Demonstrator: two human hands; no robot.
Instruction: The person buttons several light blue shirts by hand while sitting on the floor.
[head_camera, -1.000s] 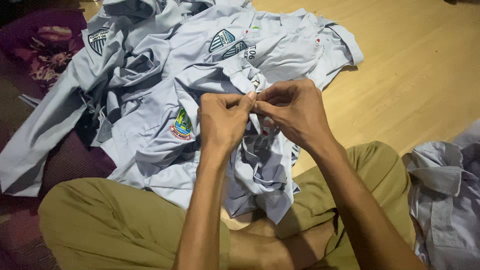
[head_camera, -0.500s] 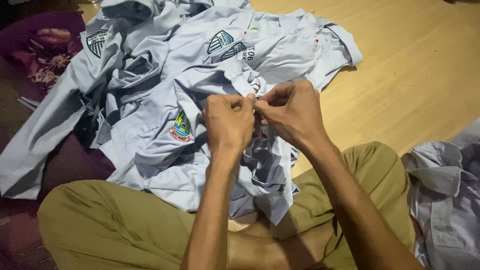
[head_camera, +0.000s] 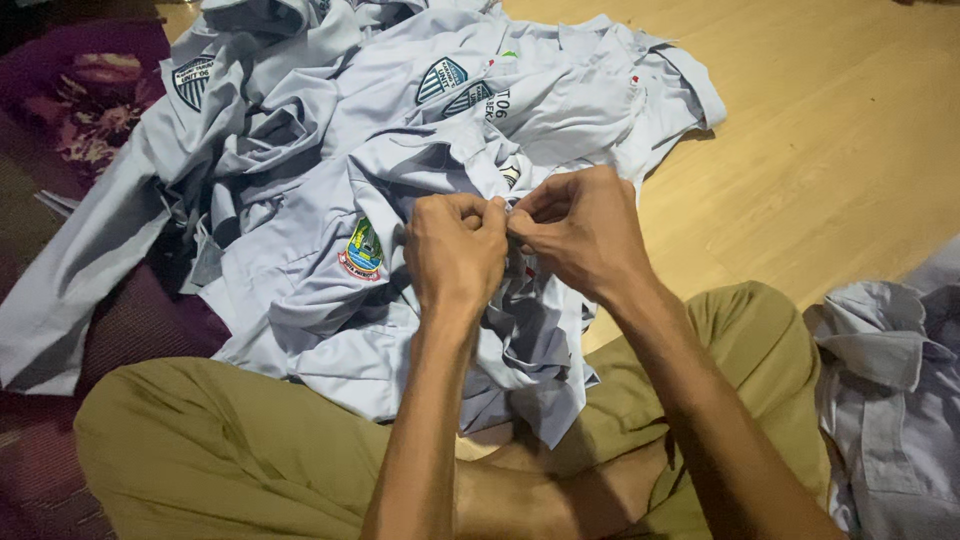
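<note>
A pale blue uniform shirt (head_camera: 320, 290) with a coloured crest patch (head_camera: 362, 250) on its sleeve lies across my lap. My left hand (head_camera: 455, 245) and my right hand (head_camera: 580, 230) meet above it, fingertips pinched together on the shirt's front edge. What sits between the fingertips is too small to tell. My legs in olive trousers (head_camera: 210, 450) are crossed under the shirt.
Several more pale blue shirts (head_camera: 480, 90) with shield badges are piled in front of me on the wooden floor (head_camera: 850, 130). Another folded shirt (head_camera: 890, 390) lies at my right knee. A dark purple patterned rug (head_camera: 90, 90) is at the left.
Both hands have shifted slightly down and toward me while staying pinched together on the shirt fabric. The shirt pile has not moved.
</note>
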